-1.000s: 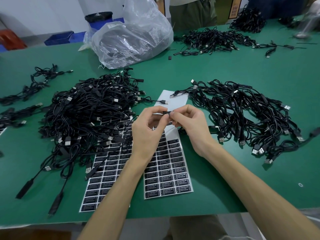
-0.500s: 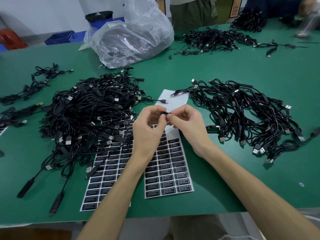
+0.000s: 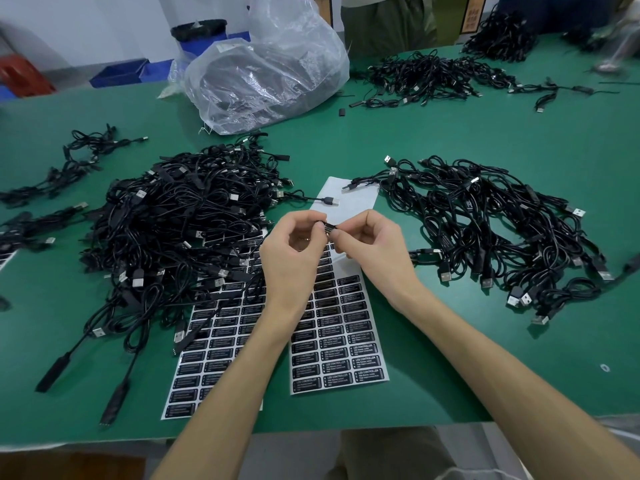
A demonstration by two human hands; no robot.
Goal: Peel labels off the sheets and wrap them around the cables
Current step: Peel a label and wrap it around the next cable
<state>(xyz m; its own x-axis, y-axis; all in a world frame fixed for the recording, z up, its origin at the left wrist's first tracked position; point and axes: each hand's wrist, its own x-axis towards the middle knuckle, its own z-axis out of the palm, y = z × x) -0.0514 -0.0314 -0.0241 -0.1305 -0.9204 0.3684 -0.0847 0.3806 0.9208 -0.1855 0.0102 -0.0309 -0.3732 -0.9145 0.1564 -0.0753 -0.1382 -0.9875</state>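
Note:
My left hand (image 3: pixel 294 258) and my right hand (image 3: pixel 372 251) meet above the label sheets, fingertips pinching a small black piece (image 3: pixel 329 228) between them; a label on it cannot be made out. Below lie two label sheets: the right sheet (image 3: pixel 341 344) with black labels and a peeled upper part, and the left sheet (image 3: pixel 214 355) partly under cables. A big heap of black USB cables (image 3: pixel 180 230) lies to the left, a second heap (image 3: pixel 495 230) to the right.
The green table (image 3: pixel 450 133) also carries a clear plastic bag (image 3: pixel 266 71) at the back, more cable piles (image 3: pixel 429 77) at the far right and small bundles (image 3: pixel 69 161) at the far left. Blue bins stand behind the table. The table's front edge runs close under my forearms.
Both hands have stayed together above the sheets; the fingertips have shifted slightly around the small black piece. Nothing else has visibly moved.

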